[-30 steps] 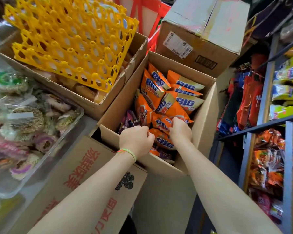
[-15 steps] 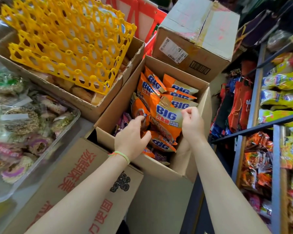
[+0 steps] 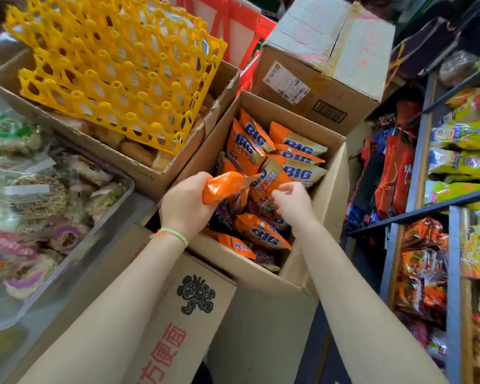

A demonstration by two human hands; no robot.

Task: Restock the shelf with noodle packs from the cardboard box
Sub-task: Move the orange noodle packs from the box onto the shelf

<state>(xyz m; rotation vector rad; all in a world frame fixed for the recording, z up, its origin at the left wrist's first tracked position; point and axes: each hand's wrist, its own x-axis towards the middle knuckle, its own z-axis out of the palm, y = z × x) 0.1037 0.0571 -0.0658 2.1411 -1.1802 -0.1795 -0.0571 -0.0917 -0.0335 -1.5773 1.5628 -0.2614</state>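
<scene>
While the box [image 3: 263,187] remained well stocked with packs, the left hand [image 3: 187,202] gripped one orange pack [image 3: 223,185] above it; the right hand [image 3: 291,202] hovered loosely curled, empty. Shelf [image 3: 438,206] placement was pending.

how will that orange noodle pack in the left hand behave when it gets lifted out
Probably light: the left hand alone holds the orange noodle pack. Its glossy wrapper looks crinkled where gripped, so likely soft outside and somewhat slippery. The noodles inside may crack if squeezed.

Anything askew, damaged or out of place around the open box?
The yellow egg trays sit tilted atop the neighbouring carton. Purple packs are mixed among the orange noodle packs. Nothing spilled.
</scene>
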